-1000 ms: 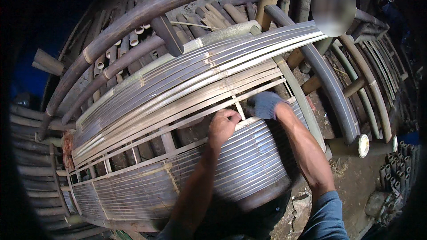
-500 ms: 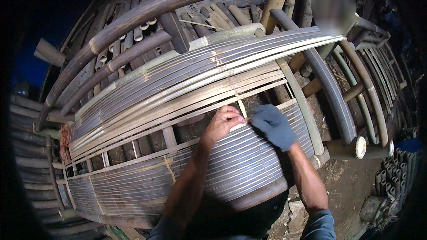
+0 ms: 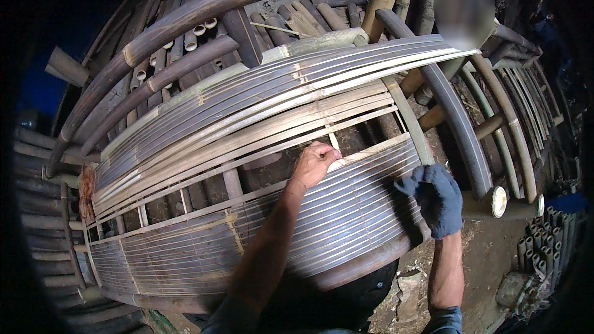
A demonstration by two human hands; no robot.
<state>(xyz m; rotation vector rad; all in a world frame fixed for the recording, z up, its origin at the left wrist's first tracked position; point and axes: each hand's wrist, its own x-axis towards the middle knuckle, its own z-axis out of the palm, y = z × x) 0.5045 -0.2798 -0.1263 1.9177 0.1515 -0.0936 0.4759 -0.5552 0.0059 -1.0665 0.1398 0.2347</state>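
A seat of narrow dark bamboo slats with pale edges [image 3: 334, 210] lies before me, bound across by thin cords. My left hand [image 3: 315, 164] rests at its far edge, where a pale cross strip [image 3: 334, 141] meets the outermost slat. Thumb and forefinger are pinched together there; what lies between them is too small to tell. Off to the right, my right hand [image 3: 436, 201], in a grey glove, is raised over the seat's right end. Its fingers are curled in, and any thin cord in them cannot be made out.
Beyond a gap with cross strips lie loose pale bamboo strips [image 3: 266, 133] and a second band of slats [image 3: 247, 96]. Thick curved bamboo rails [image 3: 247, 0] rise at the back, and an armrest [image 3: 455, 124] stands right. Cut bamboo tubes [image 3: 547, 241] are stacked at lower right.
My right hand has moved away from my left, to the right and slightly nearer me. My left hand stays pinched at the slat edge.
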